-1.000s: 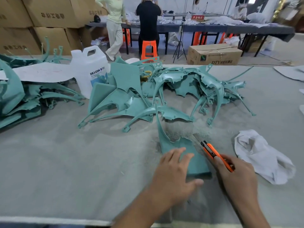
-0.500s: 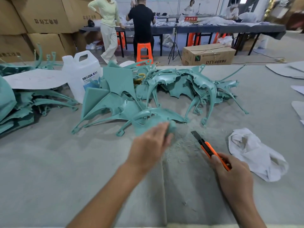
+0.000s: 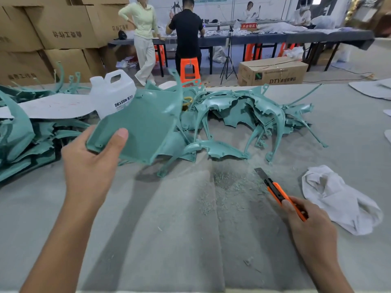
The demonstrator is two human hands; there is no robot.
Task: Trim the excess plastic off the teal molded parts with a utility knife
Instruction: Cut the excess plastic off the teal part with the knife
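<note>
Holding utility knife point(image 3: 279, 192) in right hand point(image 3: 306, 227), blade aimed up-left

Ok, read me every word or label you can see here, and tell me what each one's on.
"DEXCON": white jug; small print beside it blurred.
"DTY": cardboard box, followed by blurred characters.
Red sign at the back: too small to read.
Stacked boxes at left: upside-down characters, unreadable.

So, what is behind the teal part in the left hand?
The white jug stands behind the held part, its lower right side covered. More teal parts lie behind the part's right edge. What else it covers cannot be seen.
</note>
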